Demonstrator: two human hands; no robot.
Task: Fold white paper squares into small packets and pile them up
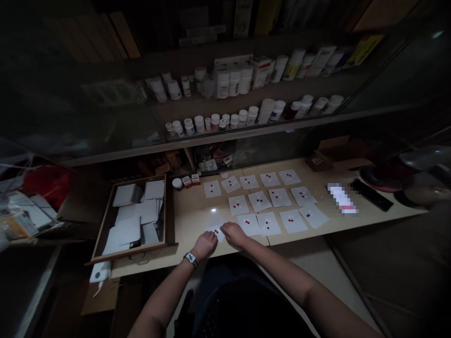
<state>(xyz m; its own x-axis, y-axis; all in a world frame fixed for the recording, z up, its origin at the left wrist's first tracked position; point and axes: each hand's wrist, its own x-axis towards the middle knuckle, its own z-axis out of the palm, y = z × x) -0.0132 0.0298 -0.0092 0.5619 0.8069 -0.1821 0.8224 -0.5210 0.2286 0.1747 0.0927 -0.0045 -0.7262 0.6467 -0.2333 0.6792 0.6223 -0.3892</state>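
A small white paper square (221, 238) lies at the table's front edge, with red pills (216, 231) on it. My left hand (205, 245), below a wristwatch (190, 258), has its fingers closed on the paper's left side. At the paper's right side, my right hand (234, 233) pinches the edge, its fingers bent. My hands partly cover the paper. Just to the right, another paper square (248, 230) lies flat with red and white pills. More such squares, each with a few pills, are spread in rows behind it, such as one paper square (238, 211) in the middle row.
On the left stands a wooden drawer (170, 211) of blank paper stacks (128, 229). A white-lidded jar (177, 183) and small boxes (190, 180) sit behind it. Shelves of bottles (199, 124) rise at the back. A black phone (373, 194) and cardboard box (319, 162) lie right.
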